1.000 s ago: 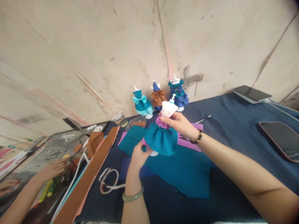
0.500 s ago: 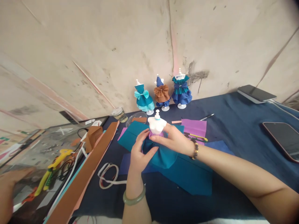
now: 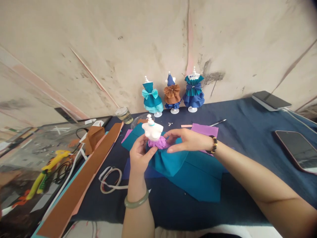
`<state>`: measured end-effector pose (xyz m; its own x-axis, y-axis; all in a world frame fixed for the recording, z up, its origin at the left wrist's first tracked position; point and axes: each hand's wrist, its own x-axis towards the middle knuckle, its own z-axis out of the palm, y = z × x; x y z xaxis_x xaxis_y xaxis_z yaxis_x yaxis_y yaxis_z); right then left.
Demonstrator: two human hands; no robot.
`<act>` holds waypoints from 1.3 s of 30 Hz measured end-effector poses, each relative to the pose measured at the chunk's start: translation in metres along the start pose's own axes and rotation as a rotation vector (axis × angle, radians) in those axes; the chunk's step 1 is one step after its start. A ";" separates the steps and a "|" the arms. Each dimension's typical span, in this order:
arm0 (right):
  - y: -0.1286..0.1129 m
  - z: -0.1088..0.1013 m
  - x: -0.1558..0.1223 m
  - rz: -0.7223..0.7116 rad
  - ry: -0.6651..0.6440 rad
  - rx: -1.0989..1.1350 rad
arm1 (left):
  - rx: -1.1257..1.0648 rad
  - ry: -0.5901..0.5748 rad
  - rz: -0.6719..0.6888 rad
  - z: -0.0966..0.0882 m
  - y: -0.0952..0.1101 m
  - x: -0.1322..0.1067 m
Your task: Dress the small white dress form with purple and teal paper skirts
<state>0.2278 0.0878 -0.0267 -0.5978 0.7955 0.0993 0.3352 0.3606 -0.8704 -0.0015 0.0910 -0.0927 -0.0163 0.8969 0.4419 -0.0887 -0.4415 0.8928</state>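
A small white dress-form mannequin (image 3: 153, 130) tilts to the left in front of me. Round its waist sits a gathered purple ruffle (image 3: 158, 142), above a teal skirt (image 3: 170, 162). My left hand (image 3: 140, 155) is closed on the mannequin at the waist, thumb in front and fingers behind. Beside the ruffle's right edge is my right hand (image 3: 188, 140), its thumb and fingers apart; whether the fingertips touch the ruffle I cannot tell. Flat teal cloth (image 3: 198, 180) lies under and beside the mannequin.
Three dressed mannequins (image 3: 172, 94) stand by the wall. Behind my right hand lie purple cloth (image 3: 205, 130) and a pen (image 3: 218, 122). Phones (image 3: 297, 150) are at right. On the left are brown strips (image 3: 81, 178), a coil of white ribbon (image 3: 111, 180), a yellow glue gun (image 3: 58, 158) and a glass jar (image 3: 124, 115).
The mannequin has moved left and now tilts, showing more of the purple ruffle. My right hand has come off its shoulder and chest, fingers spreading. The other person's hand at left has mostly left view.
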 end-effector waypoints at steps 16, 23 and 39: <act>-0.013 0.001 -0.003 -0.212 0.019 -0.332 | 0.061 0.001 -0.020 -0.005 -0.002 0.001; -0.012 0.004 -0.005 -0.270 0.074 -0.347 | 0.028 0.015 -0.017 -0.006 -0.009 -0.001; -0.010 0.011 -0.003 -0.383 0.047 -0.261 | 0.125 -0.053 -0.063 0.003 0.010 0.000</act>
<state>0.2186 0.0770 -0.0238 -0.6825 0.6004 0.4168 0.2728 0.7383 -0.6168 0.0010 0.0868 -0.0832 0.0385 0.9218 0.3857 0.0367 -0.3870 0.9213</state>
